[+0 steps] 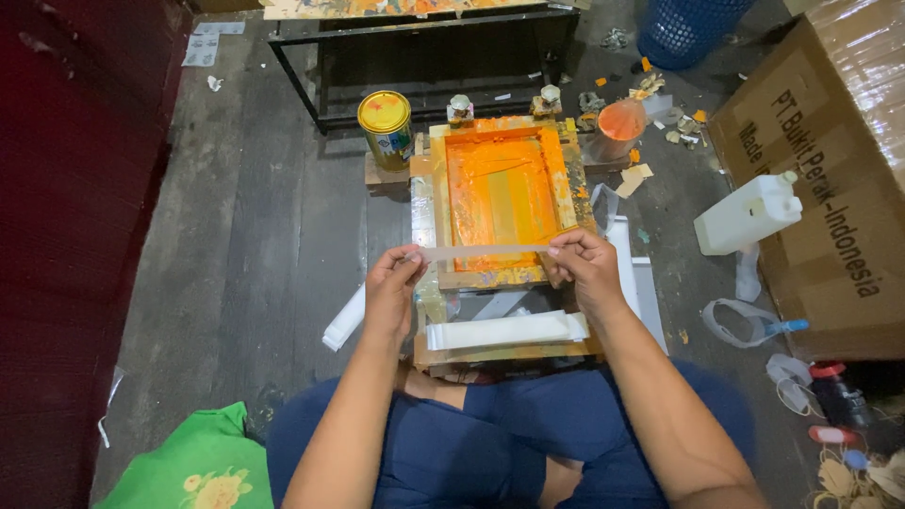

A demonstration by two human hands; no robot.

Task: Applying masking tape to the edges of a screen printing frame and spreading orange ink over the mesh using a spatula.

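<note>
I hold a thin pale strip [483, 252] stretched flat between both hands. My left hand [391, 286] pinches its left end and my right hand [583, 267] pinches its right end. The strip hangs just above the near edge of a wooden printing frame [437, 174] whose mesh is smeared with orange ink [500, 188]. A stack of white folded material [504, 330] lies on the board right below my hands, above my knees in blue trousers.
A yellow-lidded paint tin [386, 124] stands left of the frame, an orange-stained cup [618, 127] to its right. A white plastic jug [749, 214] and a large cardboard box [830, 170] are at right. A black metal table frame [424, 47] stands behind. Green cloth [193, 462] lies bottom left.
</note>
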